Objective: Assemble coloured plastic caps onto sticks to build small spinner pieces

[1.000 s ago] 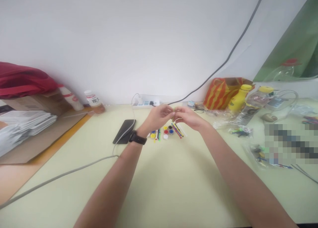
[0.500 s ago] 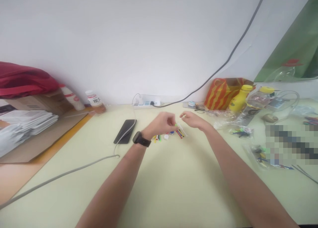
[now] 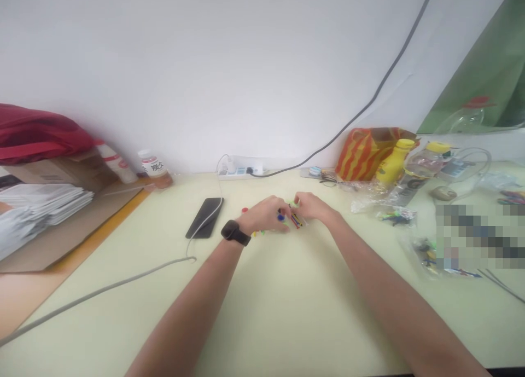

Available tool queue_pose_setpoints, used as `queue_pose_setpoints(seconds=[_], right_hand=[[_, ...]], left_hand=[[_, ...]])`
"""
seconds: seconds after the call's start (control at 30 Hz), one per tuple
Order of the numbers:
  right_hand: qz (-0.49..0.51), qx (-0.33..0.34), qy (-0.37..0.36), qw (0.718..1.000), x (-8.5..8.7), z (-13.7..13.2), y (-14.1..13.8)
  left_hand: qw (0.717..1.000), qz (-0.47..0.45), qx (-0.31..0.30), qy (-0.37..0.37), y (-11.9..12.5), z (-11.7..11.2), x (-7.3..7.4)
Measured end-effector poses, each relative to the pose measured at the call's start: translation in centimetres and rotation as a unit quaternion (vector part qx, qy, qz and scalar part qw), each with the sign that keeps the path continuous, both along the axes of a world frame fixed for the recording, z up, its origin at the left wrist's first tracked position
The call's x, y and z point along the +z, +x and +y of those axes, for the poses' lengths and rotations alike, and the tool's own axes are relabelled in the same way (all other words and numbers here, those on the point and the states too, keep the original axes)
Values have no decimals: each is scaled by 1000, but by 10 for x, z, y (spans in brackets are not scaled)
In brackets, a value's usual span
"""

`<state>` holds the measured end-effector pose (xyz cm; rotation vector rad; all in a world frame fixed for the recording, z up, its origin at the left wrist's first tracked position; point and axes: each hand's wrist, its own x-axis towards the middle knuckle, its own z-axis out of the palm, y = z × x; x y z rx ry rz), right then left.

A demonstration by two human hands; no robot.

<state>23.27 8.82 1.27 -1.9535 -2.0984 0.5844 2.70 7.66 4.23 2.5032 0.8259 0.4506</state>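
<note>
My left hand (image 3: 268, 214), with a black watch (image 3: 235, 232) on its wrist, hovers low over a small group of coloured plastic pieces. Its thumb and fingers are apart, and a blue piece (image 3: 281, 217) shows in the gap between them. Just to the right, my right hand (image 3: 314, 206) has its fingertips pinched on a small light-green piece (image 3: 293, 204), whose shape is blurred. Thin coloured sticks (image 3: 297, 220) lie on the table between the hands. A red piece (image 3: 245, 209) lies beyond my left hand, which partly hides the group.
A phone (image 3: 205, 217) with a white cable lies on the left. Behind stands a power strip (image 3: 240, 170). Bottles (image 3: 394, 163), a striped bag (image 3: 356, 154) and plastic packets of small parts (image 3: 426, 256) sit on the right; cardboard and white packets (image 3: 53, 202) on the left.
Both hands have come down onto the pieces. My left hand's fingers have opened from a closed pinch, and the red piece behind it has come into sight.
</note>
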Motion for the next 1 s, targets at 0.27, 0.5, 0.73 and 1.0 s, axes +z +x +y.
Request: queue_pose_setpoints(seconds=[0.27, 0.5, 0.73, 1.0], right_hand=[[10, 32, -17, 999, 7, -11, -16], [27, 23, -45, 998, 15, -16, -23], [88, 21, -110, 990, 17, -22, -32], [120, 9, -103, 987, 14, -24, -42]], left_hand=[[993, -13, 107, 51, -36, 21, 4], [968, 108, 229, -6, -71, 37, 1], [953, 168, 245, -56, -65, 36, -2], [944, 210, 247, -67, -57, 33, -1]])
